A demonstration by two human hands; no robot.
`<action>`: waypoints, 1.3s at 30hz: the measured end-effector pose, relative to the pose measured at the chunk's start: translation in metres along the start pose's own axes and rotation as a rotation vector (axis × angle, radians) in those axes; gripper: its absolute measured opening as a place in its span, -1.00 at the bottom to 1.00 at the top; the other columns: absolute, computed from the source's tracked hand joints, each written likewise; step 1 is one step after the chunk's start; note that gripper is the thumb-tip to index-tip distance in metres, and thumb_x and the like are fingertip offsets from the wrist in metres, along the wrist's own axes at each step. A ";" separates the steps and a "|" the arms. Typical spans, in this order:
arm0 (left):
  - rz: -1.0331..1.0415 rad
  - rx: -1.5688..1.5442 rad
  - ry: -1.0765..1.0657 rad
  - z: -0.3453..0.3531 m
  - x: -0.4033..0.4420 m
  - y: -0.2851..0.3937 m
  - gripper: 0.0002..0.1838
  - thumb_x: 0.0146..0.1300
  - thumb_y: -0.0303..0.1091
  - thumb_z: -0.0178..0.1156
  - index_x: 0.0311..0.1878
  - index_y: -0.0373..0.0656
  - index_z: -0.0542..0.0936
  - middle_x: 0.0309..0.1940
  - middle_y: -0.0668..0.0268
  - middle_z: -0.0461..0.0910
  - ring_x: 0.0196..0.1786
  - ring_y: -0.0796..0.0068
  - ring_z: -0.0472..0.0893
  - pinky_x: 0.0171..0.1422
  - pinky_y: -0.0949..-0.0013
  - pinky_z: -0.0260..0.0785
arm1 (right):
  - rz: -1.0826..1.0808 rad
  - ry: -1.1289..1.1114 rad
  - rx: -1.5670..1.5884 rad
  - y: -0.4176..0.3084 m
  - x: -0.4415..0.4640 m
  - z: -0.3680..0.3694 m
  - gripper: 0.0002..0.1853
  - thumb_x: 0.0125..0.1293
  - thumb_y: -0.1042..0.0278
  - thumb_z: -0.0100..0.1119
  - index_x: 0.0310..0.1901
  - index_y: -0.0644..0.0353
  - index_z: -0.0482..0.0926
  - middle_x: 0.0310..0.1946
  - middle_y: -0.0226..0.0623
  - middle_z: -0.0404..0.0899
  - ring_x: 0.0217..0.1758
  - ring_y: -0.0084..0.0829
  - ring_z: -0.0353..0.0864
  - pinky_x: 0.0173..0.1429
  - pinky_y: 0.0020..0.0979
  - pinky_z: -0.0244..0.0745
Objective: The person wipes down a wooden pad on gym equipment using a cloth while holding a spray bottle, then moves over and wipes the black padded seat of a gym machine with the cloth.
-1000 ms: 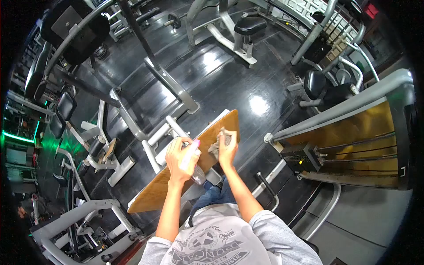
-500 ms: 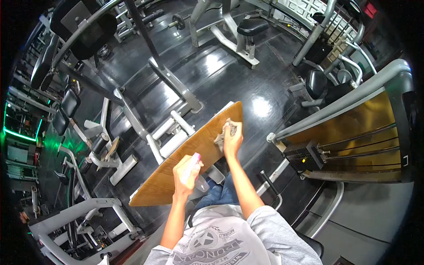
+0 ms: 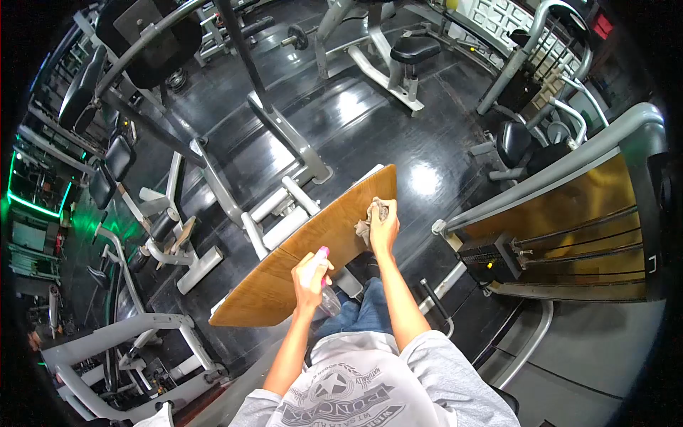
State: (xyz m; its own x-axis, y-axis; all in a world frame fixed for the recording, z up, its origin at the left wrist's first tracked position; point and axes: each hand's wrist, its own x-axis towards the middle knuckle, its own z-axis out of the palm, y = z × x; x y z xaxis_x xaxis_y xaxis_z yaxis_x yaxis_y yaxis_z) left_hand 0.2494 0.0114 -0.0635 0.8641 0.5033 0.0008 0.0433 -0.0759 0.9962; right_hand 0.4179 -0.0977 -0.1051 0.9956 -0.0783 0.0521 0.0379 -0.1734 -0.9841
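over the wooden board (image 3: 313,235), near its far right end, the person's right hand (image 3: 385,226) has its fingers bunched around a crumpled cloth (image 3: 367,220). lower along the board, by its near edge, the left hand (image 3: 310,280) has its fingers curled round a clear spray bottle (image 3: 329,302) with a pink nozzle (image 3: 324,252).

Bright white glare pools on the glossy black floor (image 3: 441,128); a neon-green light strip (image 3: 34,206) tints the left side. Fisheye distortion bends the blackened edges; far-left details look soft.
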 end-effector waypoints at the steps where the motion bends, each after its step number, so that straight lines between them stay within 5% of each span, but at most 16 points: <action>1: -0.015 0.005 0.025 0.004 0.000 -0.003 -0.67 0.38 -0.26 0.09 -0.31 -0.38 0.64 -0.49 0.25 0.53 -0.62 0.52 0.52 -0.52 0.43 0.31 | -0.004 -0.001 -0.002 0.002 -0.003 0.002 -0.87 0.40 0.37 0.16 -0.15 0.24 0.50 -0.26 -0.16 0.70 -0.23 -0.29 0.71 -0.13 -0.29 0.58; 4: -0.054 -0.029 0.104 0.015 0.004 -0.012 -0.64 0.35 -0.24 0.07 -0.39 -0.38 0.61 -0.49 0.23 0.57 -0.67 0.49 0.52 -0.56 0.43 0.30 | -0.026 -0.075 0.020 -0.008 -0.022 0.007 -0.84 0.40 0.33 0.19 -0.14 0.22 0.50 -0.29 -0.26 0.68 -0.22 -0.44 0.67 -0.11 -0.33 0.54; 15: -0.087 -0.063 0.165 0.015 0.002 -0.006 -0.71 0.34 -0.36 0.10 -0.39 -0.39 0.63 -0.48 0.26 0.56 -0.66 0.56 0.49 -0.61 0.46 0.30 | -0.018 -0.090 0.156 -0.015 -0.024 0.007 -0.83 0.38 0.43 0.19 -0.05 0.25 0.53 -0.19 -0.18 0.69 -0.16 -0.43 0.67 -0.04 -0.36 0.55; 23: -0.103 -0.204 0.140 -0.019 -0.030 -0.017 -0.62 0.35 -0.28 0.04 -0.03 -0.43 0.63 -0.39 0.19 0.60 -0.61 0.52 0.53 -0.54 0.48 0.34 | -0.206 -0.307 -0.020 0.001 -0.099 0.026 -0.86 0.26 0.51 0.25 -0.16 0.22 0.56 -0.18 -0.18 0.72 -0.09 -0.29 0.73 0.01 -0.32 0.58; 31: -0.022 -0.192 0.150 -0.045 -0.051 -0.018 -0.56 0.39 -0.21 0.03 0.03 -0.44 0.62 -0.33 0.16 0.60 -0.56 0.50 0.52 -0.51 0.50 0.38 | -0.086 -0.047 0.057 -0.002 -0.040 0.019 -0.89 0.34 0.46 0.23 -0.15 0.25 0.58 -0.20 -0.19 0.72 -0.13 -0.36 0.71 0.02 -0.33 0.56; 33: -0.029 -0.183 0.189 -0.045 -0.053 -0.017 -0.55 0.36 -0.13 0.08 -0.09 -0.45 0.61 -0.35 0.15 0.61 -0.61 0.48 0.52 -0.51 0.46 0.36 | -0.036 -0.052 0.079 -0.007 -0.047 0.026 -0.87 0.33 0.44 0.25 -0.15 0.26 0.58 -0.19 -0.17 0.72 -0.13 -0.35 0.70 0.02 -0.32 0.56; 39: -0.041 -0.174 0.186 -0.046 -0.062 -0.024 -0.58 0.37 -0.17 0.08 -0.08 -0.45 0.60 -0.32 0.15 0.60 -0.56 0.48 0.53 -0.50 0.47 0.37 | -0.181 -0.374 0.071 -0.012 -0.125 0.041 -0.87 0.26 0.48 0.27 -0.18 0.26 0.58 -0.23 -0.17 0.71 -0.17 -0.36 0.71 -0.05 -0.34 0.58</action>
State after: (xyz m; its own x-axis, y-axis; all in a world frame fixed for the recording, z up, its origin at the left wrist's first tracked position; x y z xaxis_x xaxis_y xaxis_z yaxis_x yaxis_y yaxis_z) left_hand 0.1716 0.0212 -0.0830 0.7554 0.6541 -0.0401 -0.0244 0.0893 0.9957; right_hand 0.2960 -0.0460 -0.1064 0.9345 0.3111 0.1729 0.2079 -0.0830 -0.9746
